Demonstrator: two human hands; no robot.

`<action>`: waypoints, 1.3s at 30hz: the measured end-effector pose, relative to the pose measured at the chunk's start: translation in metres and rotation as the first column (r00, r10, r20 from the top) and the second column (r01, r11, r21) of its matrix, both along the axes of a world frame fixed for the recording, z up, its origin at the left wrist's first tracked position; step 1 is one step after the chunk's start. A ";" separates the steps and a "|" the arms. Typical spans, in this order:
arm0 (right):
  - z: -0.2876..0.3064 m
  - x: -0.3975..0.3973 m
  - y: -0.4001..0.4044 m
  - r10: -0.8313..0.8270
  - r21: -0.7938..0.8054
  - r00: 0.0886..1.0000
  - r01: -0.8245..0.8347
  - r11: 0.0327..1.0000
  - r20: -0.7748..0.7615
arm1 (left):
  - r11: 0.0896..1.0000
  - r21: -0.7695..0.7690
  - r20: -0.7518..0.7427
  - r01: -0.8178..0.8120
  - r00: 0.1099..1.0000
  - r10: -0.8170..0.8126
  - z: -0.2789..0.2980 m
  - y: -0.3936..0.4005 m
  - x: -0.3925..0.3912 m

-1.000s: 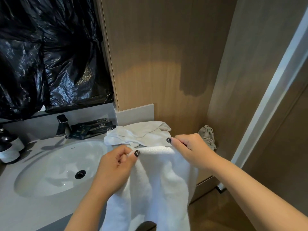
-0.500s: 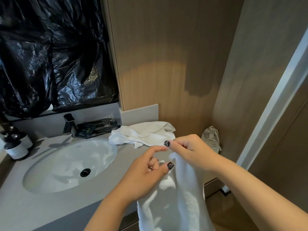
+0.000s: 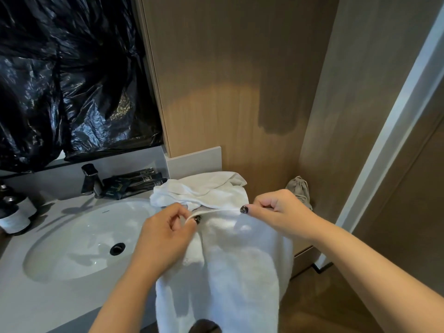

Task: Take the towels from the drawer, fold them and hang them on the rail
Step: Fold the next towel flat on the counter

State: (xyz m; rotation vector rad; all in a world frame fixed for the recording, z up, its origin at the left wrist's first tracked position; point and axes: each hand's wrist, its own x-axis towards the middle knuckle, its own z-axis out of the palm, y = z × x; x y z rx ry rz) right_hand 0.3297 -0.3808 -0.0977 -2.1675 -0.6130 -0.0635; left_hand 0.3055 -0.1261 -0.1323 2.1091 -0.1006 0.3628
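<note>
A white towel [image 3: 240,267] hangs down in front of me past the counter's front edge. My left hand [image 3: 165,234] pinches its top edge on the left between thumb and fingers. My right hand [image 3: 278,212] pinches the same edge on the right, and the edge is stretched between the two. A second white towel [image 3: 204,191] lies crumpled on the grey counter [image 3: 48,299] behind my hands, right of the basin. No rail or drawer is in view.
A white oval basin [image 3: 79,241] with a dark tap [image 3: 90,179] is set in the counter. Dark sachets [image 3: 134,182] lie behind it and dark bottles [image 3: 13,210] stand at far left. Black plastic [image 3: 67,75] covers the mirror. A grey cloth bag [image 3: 299,191] hangs by the wooden wall.
My hands were close together half a second ago; they have now drawn apart along the towel's top edge, spreading it wider. The crumpled towel has not moved.
</note>
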 end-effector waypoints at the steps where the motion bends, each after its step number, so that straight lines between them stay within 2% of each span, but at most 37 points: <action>1: 0.001 0.000 0.003 0.001 0.005 1.000 -0.001 1.000 0.013 | 0.998 -0.022 -0.013 0.061 0.998 -0.062 0.003 -0.004 -0.003; 5: 0.006 0.000 0.020 0.081 -0.015 0.996 -0.080 0.997 0.033 | 0.925 -0.123 -0.030 0.360 0.930 -0.366 0.006 -0.028 -0.012; 10: 0.008 0.001 0.023 0.155 -0.050 0.988 -0.154 0.987 0.017 | 0.905 -0.114 0.054 0.409 0.913 -0.405 0.001 -0.047 -0.014; 15: 0.008 0.003 0.011 0.140 -0.131 0.990 -0.140 0.982 -0.007 | 0.973 -0.039 0.125 0.229 0.967 -0.222 -0.004 -0.041 -0.005; 20: 0.001 0.006 -0.016 0.044 -0.129 0.999 -0.046 0.991 -0.021 | 0.992 -0.123 0.078 -0.042 0.996 0.052 -0.010 -0.011 0.009; 22: -0.004 0.008 -0.027 0.014 -0.107 0.999 -0.018 0.994 -0.033 | 0.967 -0.222 0.013 -0.124 0.991 0.130 -0.017 0.003 0.014; 24: -0.010 0.010 -0.035 0.002 -0.128 0.999 -0.006 0.992 -0.032 | 0.950 -0.255 -0.038 -0.179 0.984 0.175 -0.026 0.010 0.016; 29: -0.023 0.017 -0.056 -0.042 -0.317 0.999 0.051 0.947 0.035 | 0.917 -0.265 -0.129 -0.298 0.954 0.272 -0.044 0.021 0.022; 34: -0.024 0.022 -0.081 -0.067 -0.438 0.994 0.100 0.893 0.090 | 0.840 -0.391 -0.217 -0.376 0.925 0.312 -0.059 0.037 0.022; 39: -0.024 0.022 -0.083 -0.131 -0.431 0.989 0.148 0.890 0.070 | 0.729 -0.486 -0.363 -0.483 0.870 0.334 -0.072 0.040 0.019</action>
